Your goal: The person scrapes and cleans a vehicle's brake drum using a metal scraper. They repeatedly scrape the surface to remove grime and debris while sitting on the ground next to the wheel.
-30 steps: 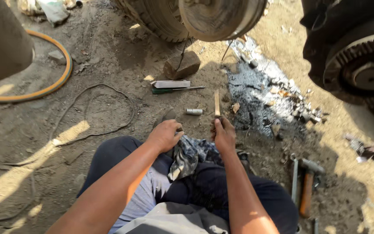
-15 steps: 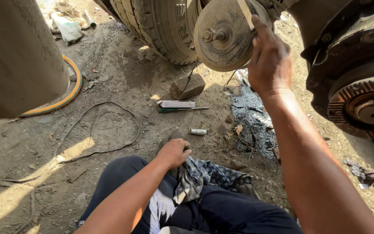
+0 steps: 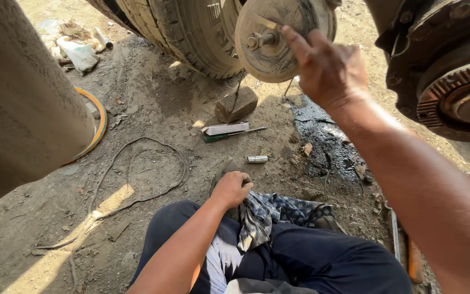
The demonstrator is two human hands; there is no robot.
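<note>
Near: left hand (image 3: 231,188) curled shut on a crumpled, patterned blue-grey rag (image 3: 270,213), resting at the knee above dark trousers (image 3: 322,256). Beyond, on dusty packed earth: small shiny metal cylinder (image 3: 257,159), green-handled screwdriver (image 3: 229,135) touching a flat white carton (image 3: 225,128), rough angular stone (image 3: 236,104), thin looping cable (image 3: 137,179), glistening black oil patch (image 3: 322,136). Far: right hand (image 3: 327,68) raised, pinching a thin flat blade (image 3: 267,23) against a round, dust-coated metal disc (image 3: 281,35) with central bolt. Behind, ribbed rubber tyre (image 3: 191,30); at right, rusted finned hub (image 3: 458,103).
</note>
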